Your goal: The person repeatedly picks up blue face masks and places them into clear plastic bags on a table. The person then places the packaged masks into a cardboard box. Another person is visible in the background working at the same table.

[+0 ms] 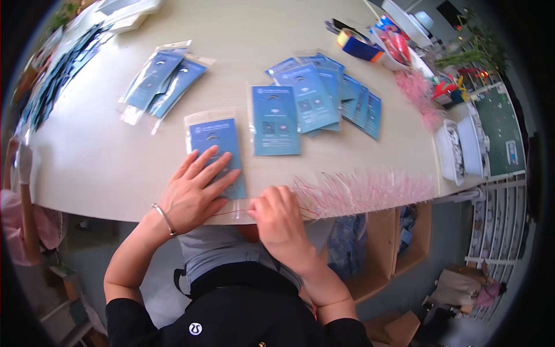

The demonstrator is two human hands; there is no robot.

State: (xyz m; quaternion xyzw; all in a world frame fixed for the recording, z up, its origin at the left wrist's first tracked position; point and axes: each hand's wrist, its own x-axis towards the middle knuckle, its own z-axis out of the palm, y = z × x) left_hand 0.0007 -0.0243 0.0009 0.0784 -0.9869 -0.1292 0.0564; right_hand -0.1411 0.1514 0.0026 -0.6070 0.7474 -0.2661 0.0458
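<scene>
My left hand [199,188] lies flat with fingers spread over a blue card in a clear plastic sleeve [215,128], close to the table's front edge. The sleeve's lower end shows below the card, and the hand covers part of the printing. Just right of it, my right hand [278,217] is closed in a pinch at the table edge. A thin red-edged clear strip [231,213] runs into its fingers, which partly hide it. Beside that hand, a heap of similar pinkish clear strips [370,192] spreads along the edge.
Sleeved blue cards lie in a fanned pile [312,98] ahead and a smaller pile [165,84] at far left. A tape roll [354,43] sits at the back right. White bins [448,151] and pink shredded filler [419,98] stand along the right side.
</scene>
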